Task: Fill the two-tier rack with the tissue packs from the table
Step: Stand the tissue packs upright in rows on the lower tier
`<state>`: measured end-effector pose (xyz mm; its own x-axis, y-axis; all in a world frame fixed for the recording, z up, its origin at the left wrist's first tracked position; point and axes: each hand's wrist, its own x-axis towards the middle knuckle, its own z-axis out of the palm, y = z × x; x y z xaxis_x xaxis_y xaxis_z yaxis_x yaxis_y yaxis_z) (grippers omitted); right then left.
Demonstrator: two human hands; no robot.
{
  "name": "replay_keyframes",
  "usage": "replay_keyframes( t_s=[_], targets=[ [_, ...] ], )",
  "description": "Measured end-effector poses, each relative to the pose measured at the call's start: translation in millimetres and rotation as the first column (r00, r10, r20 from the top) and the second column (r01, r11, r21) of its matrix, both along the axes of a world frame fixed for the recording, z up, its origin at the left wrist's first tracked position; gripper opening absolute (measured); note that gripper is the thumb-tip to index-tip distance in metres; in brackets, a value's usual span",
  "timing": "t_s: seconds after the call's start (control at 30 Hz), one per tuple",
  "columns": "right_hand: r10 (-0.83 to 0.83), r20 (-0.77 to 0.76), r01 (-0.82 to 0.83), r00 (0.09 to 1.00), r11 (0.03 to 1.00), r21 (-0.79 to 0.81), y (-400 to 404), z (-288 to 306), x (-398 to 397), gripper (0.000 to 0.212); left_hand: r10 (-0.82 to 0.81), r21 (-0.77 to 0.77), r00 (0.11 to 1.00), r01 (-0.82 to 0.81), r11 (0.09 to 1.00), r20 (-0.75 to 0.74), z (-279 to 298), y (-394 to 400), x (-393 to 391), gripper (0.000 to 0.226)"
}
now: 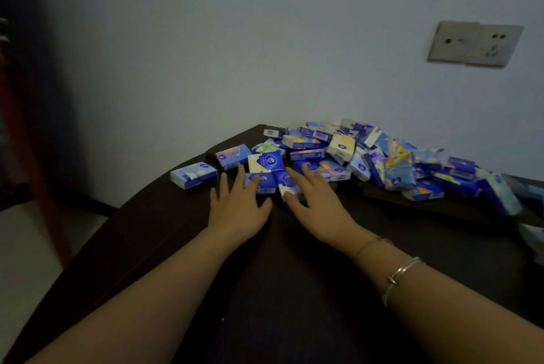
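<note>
On the dark table (164, 246), head view: both hands are reaching forward, palms down, onto the near-left edge of the tissue pack pile (382, 157). Left hand (238, 204) is lying flat with fingers straight and slightly spread, fingertips resting on a blue pack (263, 182); not gripping it. Right hand (316, 201) is doing the same just beside it, fingers straight and fanned, covering part of a blue-and-white pack (287, 185) and touching the packs behind it; thumb is sitting at that pack's near edge. No pinch or curl visible on either hand. The two hands are sitting close together, thumbs nearly meeting. A white-and-blue pack (266, 161) is lying just beyond the fingertips. One pack (192, 175) is lying apart at the left, and another (232, 156) is sitting near it at the table's far-left corner. The main heap is piling up toward the right, against the wall (235, 40); packs are lying loose at mixed angles, overlapping. The two-tier rack is not showing in this view. Right forearm is carrying two bracelets (400, 275). A double socket plate (474, 43) is sitting on the wall, upper right.
</note>
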<state>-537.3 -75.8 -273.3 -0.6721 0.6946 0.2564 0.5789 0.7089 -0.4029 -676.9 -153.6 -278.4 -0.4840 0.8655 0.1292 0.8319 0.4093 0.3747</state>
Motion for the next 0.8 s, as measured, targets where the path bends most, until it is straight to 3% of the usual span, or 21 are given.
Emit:
replay_keyframes(
  t_s=[0.07,0.17,0.3,0.37,0.5,0.57,0.63,0.8],
  targets=[
    [0.002,0.046,-0.002,0.999,1.000,0.019,3,-5,-4,0.049,0.000,0.049,1.000,0.000,0.999,-0.007,-4,4,1,0.058],
    [-0.009,-0.022,0.012,1.000,0.989,0.148,5,-6,6,0.026,-0.045,0.216,0.998,0.035,0.976,0.042,-1,1,3,0.023],
    [0.008,-0.092,-0.011,0.996,0.999,-0.040,-5,8,35,0.020,-0.106,0.252,0.980,0.061,0.966,0.169,6,-9,16,0.022],
    [0.002,-0.061,-0.012,0.998,0.988,-0.152,-8,14,47,0.026,-0.119,0.184,0.964,0.076,0.980,0.238,11,-11,27,0.034],
    [-0.076,0.116,0.112,0.990,0.934,-0.340,-16,29,75,0.072,-0.166,-0.011,0.952,0.175,0.985,0.259,27,-22,50,0.057],
    [-0.100,0.208,0.165,0.973,0.931,-0.325,-29,35,95,0.083,-0.200,-0.041,0.945,0.218,0.975,0.257,36,-34,69,0.051],
    [-0.141,0.254,0.216,0.957,0.930,-0.297,-54,42,129,0.082,-0.258,0.045,0.929,0.255,0.966,0.266,47,-52,98,0.035],
    [-0.203,-0.057,0.175,0.978,0.932,-0.318,-102,51,208,0.046,-0.420,0.270,0.850,0.344,0.899,0.317,67,-82,165,0.023]
  ],
)
